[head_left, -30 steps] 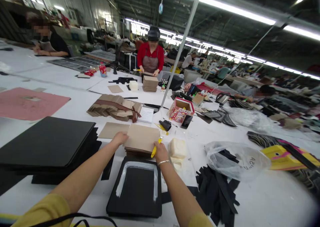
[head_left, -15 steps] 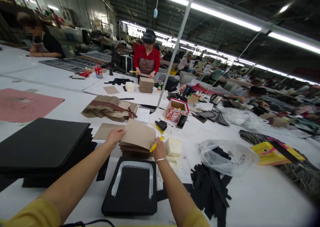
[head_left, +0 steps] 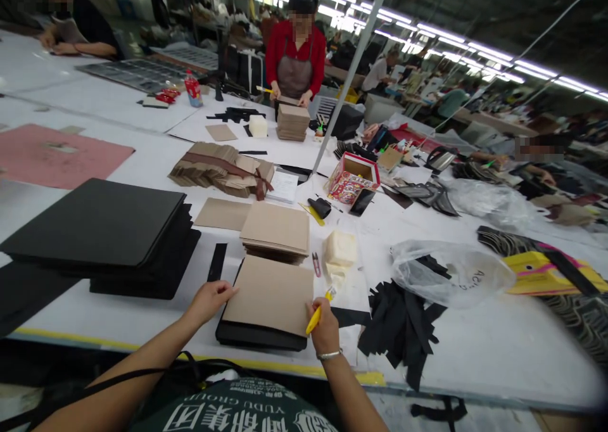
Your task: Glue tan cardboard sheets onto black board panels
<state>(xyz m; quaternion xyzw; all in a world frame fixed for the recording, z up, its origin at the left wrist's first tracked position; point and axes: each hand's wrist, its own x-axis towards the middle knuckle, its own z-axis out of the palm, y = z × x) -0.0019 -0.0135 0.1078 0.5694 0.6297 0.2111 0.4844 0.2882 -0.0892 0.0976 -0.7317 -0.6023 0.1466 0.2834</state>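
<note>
One cardboard sheet [head_left: 270, 292] is pinched over black panels [head_left: 260, 336] by left hand [head_left: 211, 301] and right hand [head_left: 325, 328], the latter gripping a yellow brush [head_left: 314, 319], a board stack [head_left: 275, 226] seemingly left.

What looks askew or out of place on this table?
The black stack left of the left hand looks uneven: its upper part overhangs the lower. Farther back, the tied brown bundle lies fanned out rather than squared up.
</note>
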